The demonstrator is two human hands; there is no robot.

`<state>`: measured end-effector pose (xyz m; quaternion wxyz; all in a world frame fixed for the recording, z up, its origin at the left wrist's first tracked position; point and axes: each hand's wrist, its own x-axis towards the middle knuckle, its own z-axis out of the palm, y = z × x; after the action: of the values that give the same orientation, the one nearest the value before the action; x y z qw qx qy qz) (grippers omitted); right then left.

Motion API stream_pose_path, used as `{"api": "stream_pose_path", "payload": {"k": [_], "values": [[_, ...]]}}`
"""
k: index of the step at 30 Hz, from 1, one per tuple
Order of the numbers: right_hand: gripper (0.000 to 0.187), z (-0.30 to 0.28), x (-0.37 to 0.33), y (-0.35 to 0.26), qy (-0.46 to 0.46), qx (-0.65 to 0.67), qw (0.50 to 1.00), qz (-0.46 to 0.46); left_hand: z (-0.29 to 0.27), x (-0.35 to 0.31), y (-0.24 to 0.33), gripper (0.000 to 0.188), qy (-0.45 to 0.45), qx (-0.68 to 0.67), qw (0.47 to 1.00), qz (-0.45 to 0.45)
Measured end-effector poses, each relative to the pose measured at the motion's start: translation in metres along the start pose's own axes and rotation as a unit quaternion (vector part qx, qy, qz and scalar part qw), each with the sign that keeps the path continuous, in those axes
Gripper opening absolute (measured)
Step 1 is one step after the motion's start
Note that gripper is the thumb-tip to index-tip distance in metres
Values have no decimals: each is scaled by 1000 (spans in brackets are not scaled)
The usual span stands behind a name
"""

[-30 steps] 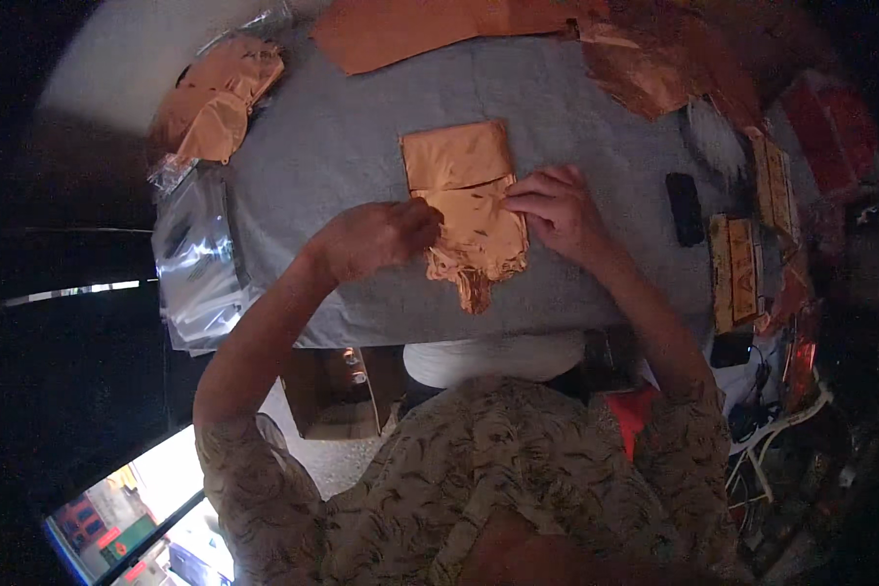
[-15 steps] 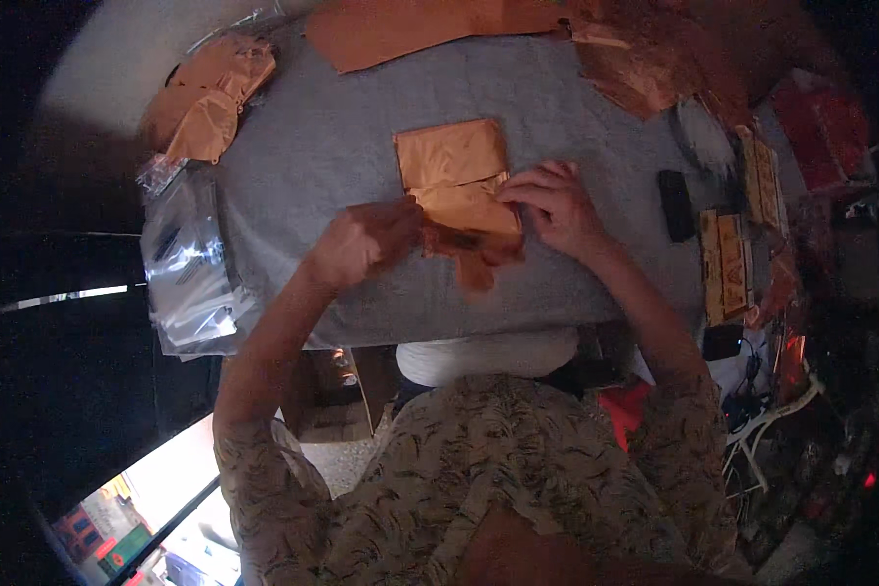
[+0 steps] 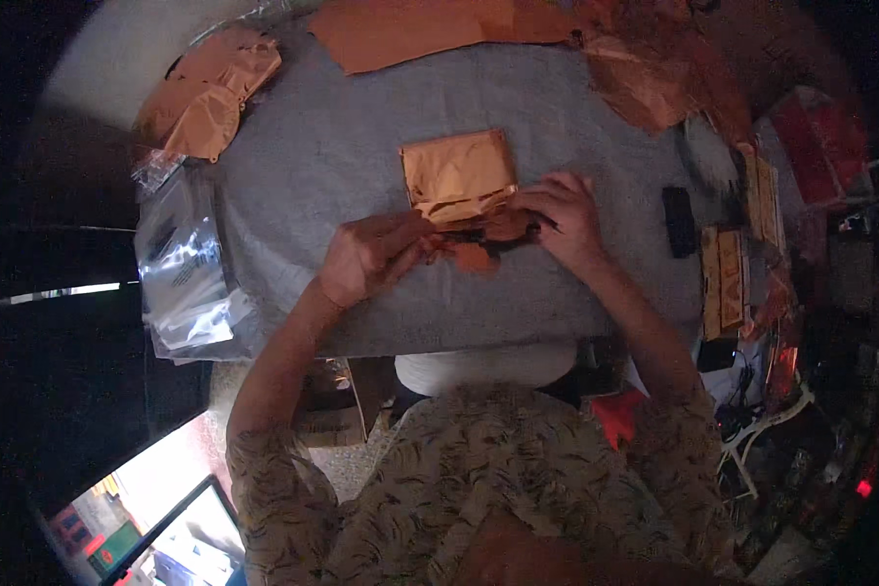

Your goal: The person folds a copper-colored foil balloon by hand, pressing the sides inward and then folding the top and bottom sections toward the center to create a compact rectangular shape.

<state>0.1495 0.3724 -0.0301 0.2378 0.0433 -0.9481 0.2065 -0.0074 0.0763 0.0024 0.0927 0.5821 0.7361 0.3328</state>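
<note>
A shiny orange garment or cloth lies folded into a near-rectangle in the middle of the grey-covered table, its near end bunched and darker. At that end's left corner, my left hand pinches the fabric between thumb and fingers. Opposite it, my right hand grips the right corner, fingers closed on the cloth. A small loose flap of the same orange material hangs toward me between the hands. Exactly how the layers fold under my fingers is hidden.
Clear plastic bags are stacked at the left edge, with folded orange fabric behind them. More orange cloth spreads along the far edge. A black oblong object and a yellow box lie at the right.
The near end of the orange cloth has been folded up, so the piece looks shorter. My left hand moved slightly nearer me; my right hand shifted slightly right.
</note>
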Motion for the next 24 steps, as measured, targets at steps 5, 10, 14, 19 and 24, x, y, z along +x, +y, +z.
{"api": "stream_pose_path", "payload": {"k": [5,10,14,19,24], "values": [[32,-4,7,-2,-4,22,1000,-12,3,-6,5,43,50,48,998,-9],[29,-4,7,-5,-19,31,999,22,8,-8,6,49,61,21,996,-65],[28,-5,7,-3,-8,51,999,6,15,-8,-1,43,109,11,994,-13],[25,-3,4,-1,-6,85,995,50,18,-10,0,40,108,49,993,-25],[31,-6,6,0,9,45,998,31,18,-8,1,36,113,42,992,-31]]}}
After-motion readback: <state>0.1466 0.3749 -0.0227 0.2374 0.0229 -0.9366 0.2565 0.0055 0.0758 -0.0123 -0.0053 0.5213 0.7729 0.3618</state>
